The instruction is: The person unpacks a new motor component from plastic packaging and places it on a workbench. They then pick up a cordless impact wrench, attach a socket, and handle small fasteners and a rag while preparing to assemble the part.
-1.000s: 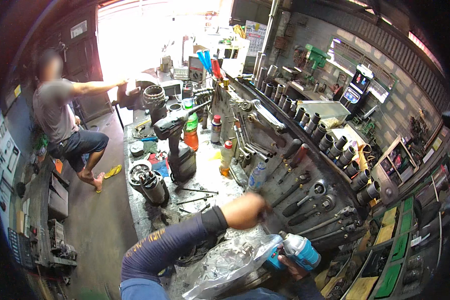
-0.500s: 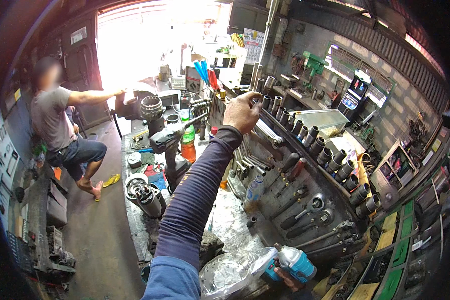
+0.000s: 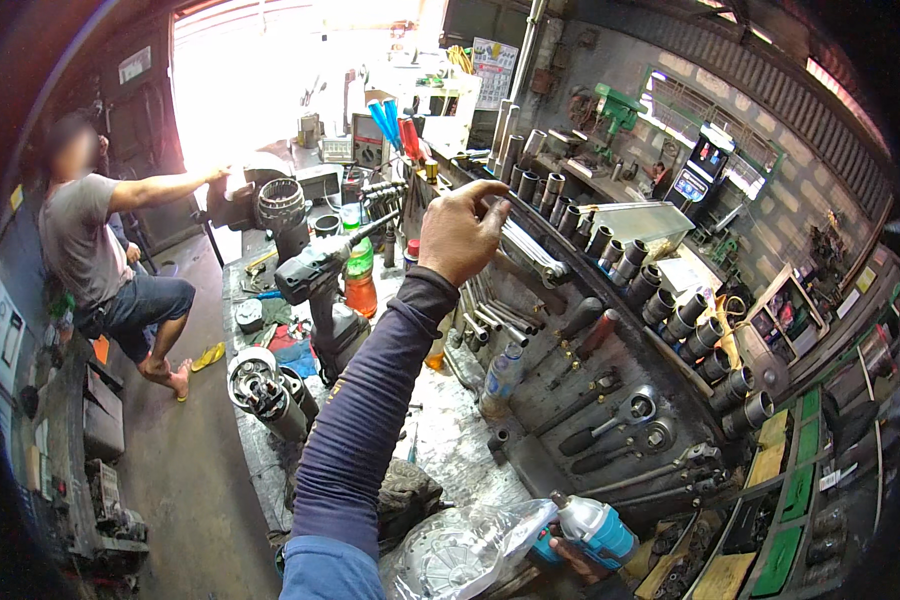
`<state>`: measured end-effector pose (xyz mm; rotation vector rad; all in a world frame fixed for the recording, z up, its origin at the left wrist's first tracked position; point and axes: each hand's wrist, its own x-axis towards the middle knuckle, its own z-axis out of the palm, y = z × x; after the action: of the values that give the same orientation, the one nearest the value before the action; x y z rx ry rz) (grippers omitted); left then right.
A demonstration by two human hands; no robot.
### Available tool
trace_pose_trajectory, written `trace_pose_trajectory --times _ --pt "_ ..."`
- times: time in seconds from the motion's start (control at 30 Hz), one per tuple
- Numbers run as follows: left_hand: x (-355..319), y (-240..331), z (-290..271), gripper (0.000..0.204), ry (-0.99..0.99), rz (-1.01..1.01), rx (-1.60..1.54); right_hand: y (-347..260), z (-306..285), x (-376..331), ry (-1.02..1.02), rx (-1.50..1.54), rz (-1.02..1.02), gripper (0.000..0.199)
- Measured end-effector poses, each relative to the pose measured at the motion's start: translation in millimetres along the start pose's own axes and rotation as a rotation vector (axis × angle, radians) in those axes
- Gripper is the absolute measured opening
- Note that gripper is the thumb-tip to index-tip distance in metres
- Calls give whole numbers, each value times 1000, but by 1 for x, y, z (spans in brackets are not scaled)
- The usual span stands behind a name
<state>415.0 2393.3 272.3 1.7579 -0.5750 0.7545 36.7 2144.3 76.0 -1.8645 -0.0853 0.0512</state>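
My left hand (image 3: 465, 232), at the end of a dark ribbed sleeve, reaches out over the bench to the upper edge of the dark tool board. Its thumb and forefinger are bent together beside a row of upright sockets (image 3: 550, 190); whether something small sits between them is hidden. Low in the picture, my right hand (image 3: 578, 562) is wrapped round a teal and silver cordless impact wrench (image 3: 598, 530), mostly behind the tool. Next to that wrench lies a round metal part in a clear plastic bag (image 3: 450, 555).
A grey cordless tool (image 3: 315, 270), an orange-filled bottle (image 3: 360, 290) and a cylindrical metal part (image 3: 270, 390) stand on the bench (image 3: 440, 430). Ratchets (image 3: 610, 425) hang on the tool board. At the left, a person (image 3: 110, 230) stretches an arm toward a machine.
The view has shifted, moving the bench and board leftward and slightly up in the picture. My left hand sits slightly lower against the sockets. My right hand still grips the impact wrench.
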Motion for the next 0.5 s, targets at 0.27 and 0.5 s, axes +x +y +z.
trace_pose_trajectory --times 0.27,0.5 --pt "-9 24 -5 22 4 77 -11 -24 -14 6 -134 -231 141 44" --pt "-33 43 1 21 -110 104 -40 -15 -5 0 -66 -102 86 47"
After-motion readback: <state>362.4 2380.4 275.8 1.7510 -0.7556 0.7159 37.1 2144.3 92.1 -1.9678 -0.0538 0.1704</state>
